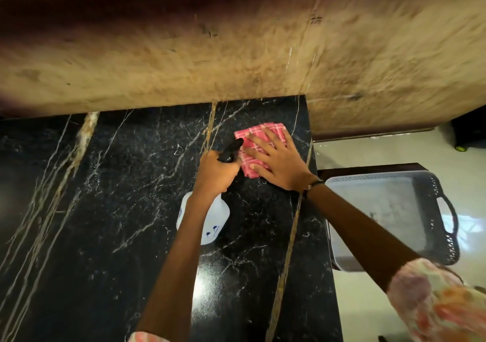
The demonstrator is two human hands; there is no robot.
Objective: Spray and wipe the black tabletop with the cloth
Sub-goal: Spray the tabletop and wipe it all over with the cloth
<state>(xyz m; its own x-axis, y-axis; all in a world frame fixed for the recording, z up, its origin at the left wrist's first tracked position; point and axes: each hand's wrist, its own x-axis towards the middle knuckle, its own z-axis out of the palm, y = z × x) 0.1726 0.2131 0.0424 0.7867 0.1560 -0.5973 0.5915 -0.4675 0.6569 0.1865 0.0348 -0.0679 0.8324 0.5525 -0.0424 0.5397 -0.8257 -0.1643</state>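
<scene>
- Right hand [277, 161], centre right of frame: fingers straight and spread, palm pressing flat on the cloth [256, 144], a folded pink square with a pale checked weave.
- Left hand [218, 169], just left of it: fingers curled round the black trigger head of the spray bottle [207, 220]; the translucent white, rounded body shows below the wrist, bearing small blue marks.
- Black tabletop [118, 197], centre and lower left: glossy dark stone with white veins and tan streaks; the cloth lies near its upper right corner.
- Wall [236, 52], upper frame: rough, mottled tan surface.
- Basket [410, 218], right edge: grey plastic, rectangular, lattice-patterned rim with a loop handle.
</scene>
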